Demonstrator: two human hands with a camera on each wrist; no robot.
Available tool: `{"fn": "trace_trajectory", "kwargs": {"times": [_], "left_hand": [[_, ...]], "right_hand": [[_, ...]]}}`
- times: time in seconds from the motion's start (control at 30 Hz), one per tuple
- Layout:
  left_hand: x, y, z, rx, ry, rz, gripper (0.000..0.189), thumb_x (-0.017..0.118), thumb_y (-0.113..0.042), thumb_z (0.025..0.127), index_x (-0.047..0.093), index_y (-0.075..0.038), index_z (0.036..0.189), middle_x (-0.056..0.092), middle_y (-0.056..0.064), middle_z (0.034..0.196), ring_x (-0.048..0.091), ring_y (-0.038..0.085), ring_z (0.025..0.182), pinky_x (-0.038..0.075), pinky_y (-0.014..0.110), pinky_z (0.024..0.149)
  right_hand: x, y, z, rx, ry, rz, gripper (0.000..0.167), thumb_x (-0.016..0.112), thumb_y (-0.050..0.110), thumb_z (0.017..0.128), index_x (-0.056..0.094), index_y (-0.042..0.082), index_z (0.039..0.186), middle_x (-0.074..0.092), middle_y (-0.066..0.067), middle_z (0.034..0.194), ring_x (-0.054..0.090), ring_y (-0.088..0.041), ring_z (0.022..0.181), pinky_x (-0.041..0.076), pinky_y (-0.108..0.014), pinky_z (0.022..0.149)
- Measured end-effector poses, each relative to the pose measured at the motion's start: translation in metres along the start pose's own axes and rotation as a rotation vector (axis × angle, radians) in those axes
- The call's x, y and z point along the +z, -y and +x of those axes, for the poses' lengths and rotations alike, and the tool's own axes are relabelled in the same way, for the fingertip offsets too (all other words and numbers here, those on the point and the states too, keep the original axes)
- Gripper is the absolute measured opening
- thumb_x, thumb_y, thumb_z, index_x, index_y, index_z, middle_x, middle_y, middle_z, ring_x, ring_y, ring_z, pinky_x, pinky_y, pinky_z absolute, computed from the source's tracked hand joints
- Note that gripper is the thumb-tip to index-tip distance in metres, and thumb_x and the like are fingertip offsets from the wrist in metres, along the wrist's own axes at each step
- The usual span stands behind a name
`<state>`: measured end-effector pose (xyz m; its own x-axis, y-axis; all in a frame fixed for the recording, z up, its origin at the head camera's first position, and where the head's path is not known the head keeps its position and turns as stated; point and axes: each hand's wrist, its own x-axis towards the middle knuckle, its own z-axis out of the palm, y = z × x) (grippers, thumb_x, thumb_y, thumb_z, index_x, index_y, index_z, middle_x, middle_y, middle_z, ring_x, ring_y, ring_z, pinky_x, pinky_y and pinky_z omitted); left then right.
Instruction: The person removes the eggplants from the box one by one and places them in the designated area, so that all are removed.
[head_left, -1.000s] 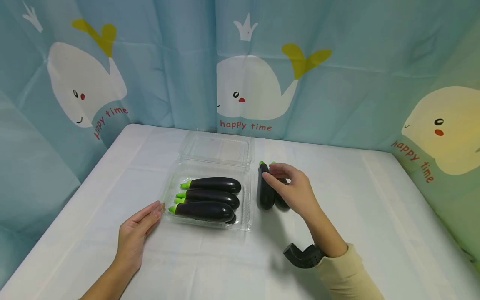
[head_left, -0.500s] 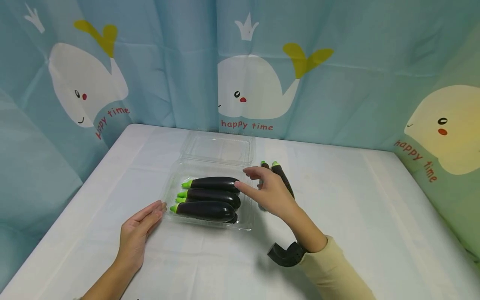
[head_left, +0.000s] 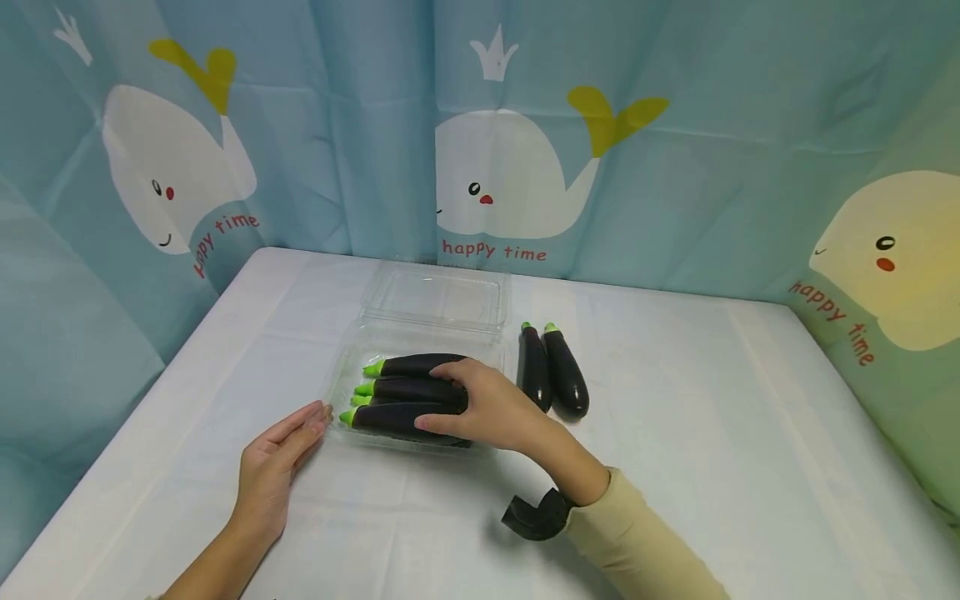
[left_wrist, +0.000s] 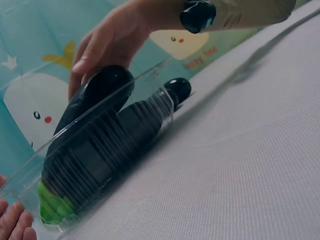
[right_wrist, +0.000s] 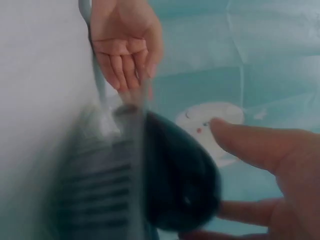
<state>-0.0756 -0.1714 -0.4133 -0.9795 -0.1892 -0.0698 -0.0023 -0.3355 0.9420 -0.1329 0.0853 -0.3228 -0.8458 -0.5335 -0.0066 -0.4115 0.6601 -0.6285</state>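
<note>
The right hand arches over eggplants in the clear container, thumb and fingers apart; two loose eggplants lie beside the container's right edge. The left hand touches its left edge; whether fingers pinch there, one cannot tell.

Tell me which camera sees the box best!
The head view: it shows the box from above, lid open behind, though partly covered. The left wrist view shows a ridged side up close; the right wrist view, just a blurry side.

Eggplants smooth, glossy; container plastic; curtain cloth.
</note>
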Motion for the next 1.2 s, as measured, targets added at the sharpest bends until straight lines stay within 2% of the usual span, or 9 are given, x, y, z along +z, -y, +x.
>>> {"fn": "trace_trajectory", "kwargs": {"times": [0.1,0.23,0.6,0.8,0.9,1.07,1.2], "left_hand": [[0.0,0.0,0.0,-0.006,-0.001,0.001,0.043,0.064,-0.012,0.087,0.052,0.008,0.124,0.065,-0.002,0.11,0.059,0.01,0.103,0.045,0.023,0.089],[0.0,-0.001,-0.001,-0.016,-0.008,0.014,0.047,0.065,-0.013,0.087,0.05,0.009,0.125,0.065,-0.003,0.11,0.059,0.009,0.104,0.045,0.022,0.088],[0.001,-0.001,-0.001,-0.022,-0.019,0.029,0.048,0.065,-0.014,0.087,0.05,0.009,0.125,0.065,-0.004,0.109,0.059,0.008,0.103,0.045,0.022,0.088],[0.0,0.0,-0.001,-0.008,-0.009,0.01,0.043,0.065,-0.012,0.086,0.053,0.007,0.123,0.065,-0.003,0.109,0.059,0.01,0.103,0.046,0.022,0.088],[0.0,0.0,-0.001,0.001,-0.004,-0.004,0.04,0.065,-0.011,0.086,0.055,0.006,0.121,0.066,-0.001,0.108,0.06,0.011,0.102,0.046,0.023,0.088],[-0.001,0.001,-0.001,0.02,0.008,-0.004,0.038,0.064,-0.009,0.087,0.056,0.007,0.12,0.066,-0.001,0.108,0.06,0.011,0.102,0.046,0.023,0.088],[0.0,0.001,-0.001,0.021,0.01,0.002,0.039,0.064,-0.009,0.087,0.054,0.008,0.121,0.066,-0.001,0.108,0.06,0.01,0.103,0.046,0.022,0.088]], "right_hand": [[0.006,0.001,0.003,-0.032,0.042,-0.057,0.064,0.07,0.046,0.077,0.053,0.009,0.127,0.053,-0.005,0.124,0.048,-0.018,0.115,0.043,-0.034,0.094],[0.013,0.001,0.007,-0.089,0.056,-0.099,0.059,0.071,0.044,0.077,0.056,0.01,0.123,0.055,-0.004,0.12,0.05,-0.016,0.111,0.044,-0.033,0.092],[0.025,0.001,0.014,-0.243,0.087,-0.057,0.04,0.067,0.029,0.085,0.06,0.008,0.118,0.058,-0.003,0.114,0.052,-0.012,0.105,0.045,-0.027,0.089],[0.024,0.005,0.013,-0.266,0.078,-0.057,0.038,0.066,0.025,0.085,0.06,0.007,0.118,0.058,-0.003,0.115,0.052,-0.012,0.107,0.045,-0.026,0.089],[0.019,0.004,0.009,-0.267,0.047,-0.045,0.038,0.067,0.024,0.085,0.06,0.008,0.118,0.058,-0.002,0.115,0.052,-0.011,0.105,0.045,-0.026,0.088],[0.002,-0.001,0.0,-0.232,-0.084,0.041,0.037,0.069,0.021,0.083,0.06,0.009,0.117,0.058,-0.001,0.114,0.054,-0.012,0.101,0.047,-0.03,0.084],[-0.01,-0.007,-0.005,-0.195,-0.165,0.076,0.038,0.07,0.02,0.083,0.06,0.008,0.118,0.058,-0.002,0.116,0.054,-0.014,0.106,0.047,-0.032,0.088]]}}
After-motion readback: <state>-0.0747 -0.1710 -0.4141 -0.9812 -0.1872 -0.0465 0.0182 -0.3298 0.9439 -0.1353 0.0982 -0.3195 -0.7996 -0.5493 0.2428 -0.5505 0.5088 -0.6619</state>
